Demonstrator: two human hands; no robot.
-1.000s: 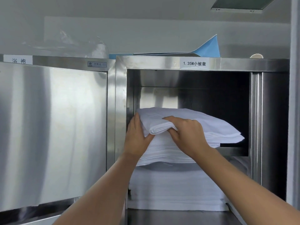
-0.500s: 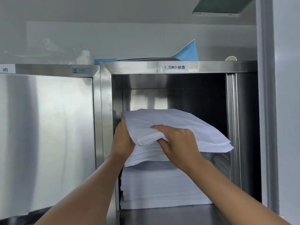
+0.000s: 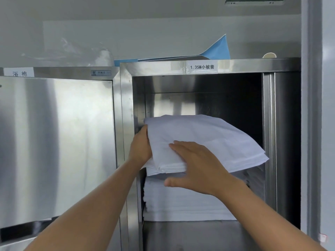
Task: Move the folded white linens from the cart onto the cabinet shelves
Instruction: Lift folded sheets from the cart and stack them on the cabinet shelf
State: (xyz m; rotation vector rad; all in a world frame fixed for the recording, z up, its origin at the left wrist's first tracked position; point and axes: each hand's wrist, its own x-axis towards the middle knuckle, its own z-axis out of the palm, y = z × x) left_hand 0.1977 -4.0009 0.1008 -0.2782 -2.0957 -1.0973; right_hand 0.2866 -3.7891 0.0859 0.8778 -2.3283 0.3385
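The folded white cloth bundle (image 3: 204,142) sits on the tall white stack (image 3: 181,201) in the shiny steel cabinet (image 3: 181,67) — left hand (image 3: 141,147) flat against its side, right hand (image 3: 197,165) spread flat on top — nearly put away.

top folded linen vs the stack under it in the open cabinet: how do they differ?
The top linen lies skewed, its right corner jutting past the pile; the stack sits squared on the shelf. The top linen is one thin bundle; the stack is many layers tall. Both hands, left hand and right hand, touch the top linen; neither touches the stack. Both are white folded cloth.
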